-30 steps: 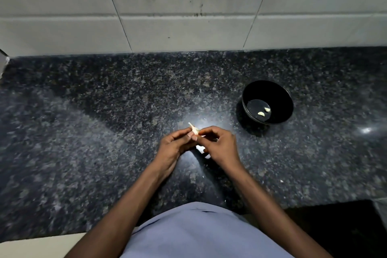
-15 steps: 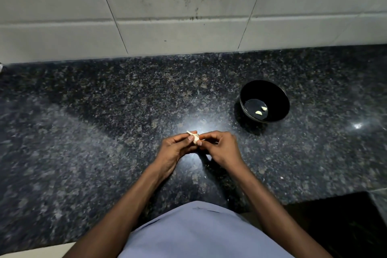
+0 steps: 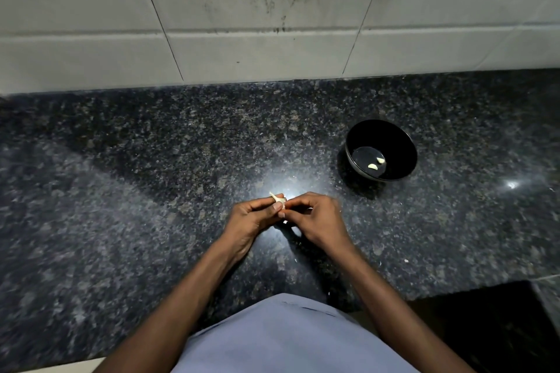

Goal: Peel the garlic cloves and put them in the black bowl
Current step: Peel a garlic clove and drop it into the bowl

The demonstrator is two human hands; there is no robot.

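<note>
Left hand: my left hand (image 3: pixel 253 218) has its fingers curled in, thumb and fingertips pinching the garlic clove (image 3: pixel 279 200) from the left.
Right hand: my right hand (image 3: pixel 318 218) meets it from the other side — fingers bent, their tips closed on the same clove; how much of it they cover I cannot tell.
Garlic clove: small and pale, with a thin dry stem poking up and to the left past my left thumb; held above the middle of the counter (image 3: pixel 151 191), nearer its front edge than the wall.
Black bowl: the black bowl (image 3: pixel 394 136) stands on the counter to the right of my hands and a little farther back, apart from them.
In the bowl: two peeled cloves (image 3: pixel 375 163) lie on its bottom, close together.
Scraps: a few pale bits (image 3: pixel 285 222) show on the counter just below my fingers — too small to name.
Behind: a white tiled wall (image 3: pixel 257 48) runs along the counter's back edge.
Me: blue shirt (image 3: pixel 288 339) at the counter's front edge.
</note>
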